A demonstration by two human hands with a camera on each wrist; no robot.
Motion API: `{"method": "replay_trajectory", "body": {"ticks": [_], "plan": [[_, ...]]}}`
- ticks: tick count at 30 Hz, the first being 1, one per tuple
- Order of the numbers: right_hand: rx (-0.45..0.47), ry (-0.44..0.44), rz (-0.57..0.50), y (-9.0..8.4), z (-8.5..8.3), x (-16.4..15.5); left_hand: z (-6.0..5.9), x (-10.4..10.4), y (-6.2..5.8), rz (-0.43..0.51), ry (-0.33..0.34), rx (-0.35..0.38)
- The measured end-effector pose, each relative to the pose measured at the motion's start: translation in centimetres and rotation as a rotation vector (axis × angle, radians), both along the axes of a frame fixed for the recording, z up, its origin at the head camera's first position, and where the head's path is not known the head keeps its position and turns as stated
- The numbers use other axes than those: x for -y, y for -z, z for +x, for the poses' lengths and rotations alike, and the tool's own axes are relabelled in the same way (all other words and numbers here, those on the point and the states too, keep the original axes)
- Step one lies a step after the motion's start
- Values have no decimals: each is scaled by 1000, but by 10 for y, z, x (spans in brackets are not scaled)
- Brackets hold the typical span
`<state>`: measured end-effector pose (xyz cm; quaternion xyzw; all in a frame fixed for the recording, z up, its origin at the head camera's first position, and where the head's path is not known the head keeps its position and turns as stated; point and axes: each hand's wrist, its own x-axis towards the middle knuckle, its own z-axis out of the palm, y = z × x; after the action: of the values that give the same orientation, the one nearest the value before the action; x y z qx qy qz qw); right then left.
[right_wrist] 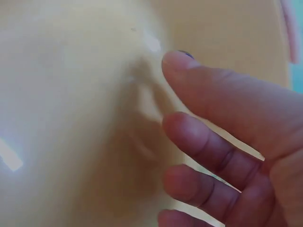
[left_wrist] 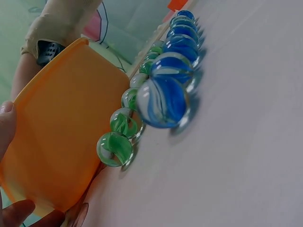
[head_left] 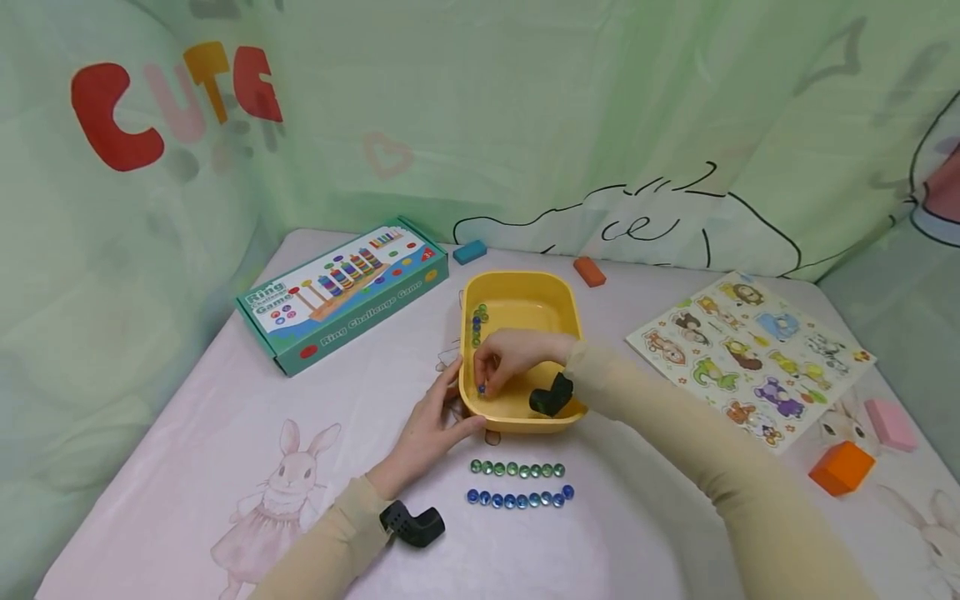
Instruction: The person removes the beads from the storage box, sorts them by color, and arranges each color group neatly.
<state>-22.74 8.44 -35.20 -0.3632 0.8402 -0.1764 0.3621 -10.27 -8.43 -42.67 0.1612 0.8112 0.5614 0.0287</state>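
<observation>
My right hand (head_left: 516,353) reaches into a yellow plastic tub (head_left: 521,426) and pinches a blue marble (head_left: 482,389) low by its near left corner. In the right wrist view only a dark sliver of that marble shows behind the thumb (right_wrist: 222,87). Along the tub's left inner wall sit several green and blue marbles (head_left: 477,323). My left hand (head_left: 427,429) grips the tub's near left corner, thumb along the front wall. On the cloth before the tub lie a row of green marbles (head_left: 512,469) and, nearer, a row of blue marbles (left_wrist: 162,101).
A ring game box (head_left: 348,292) lies back left, beside a blue block (head_left: 470,252). A red-orange block (head_left: 589,272) is behind the tub. To the right are an animal sticker board (head_left: 750,358), an orange block (head_left: 842,468) and a pink block (head_left: 891,425).
</observation>
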Motion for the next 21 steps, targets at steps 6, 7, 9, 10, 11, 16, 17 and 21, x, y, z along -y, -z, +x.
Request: {"method": "replay_trajectory", "body": {"ticks": [6, 7, 9, 10, 11, 16, 17, 21], "plan": [[-43, -18, -67, -20, 0, -16, 0, 0, -1, 22, 7, 10], [-50, -22, -81, -24, 1, -20, 1, 0, -2, 22, 8, 12], [-62, -20, -101, -29, 3, -28, 1, -1, -2, 20, 7, 12], [-69, -19, -110, -32, 5, -32, 1, -1, -3, 16, 3, 12], [-78, -19, -123, -34, 8, -36, 1, -1, -2, 14, 1, 9], [-101, 8, -178, -46, 29, -58, 1, -1, -1, -4, -6, -12], [-102, 14, -191, -48, 34, -63, 1, -1, -1, -4, -4, -14], [-107, 39, -240, -50, 55, -83, 1, -1, -1, -13, -10, -16]]}}
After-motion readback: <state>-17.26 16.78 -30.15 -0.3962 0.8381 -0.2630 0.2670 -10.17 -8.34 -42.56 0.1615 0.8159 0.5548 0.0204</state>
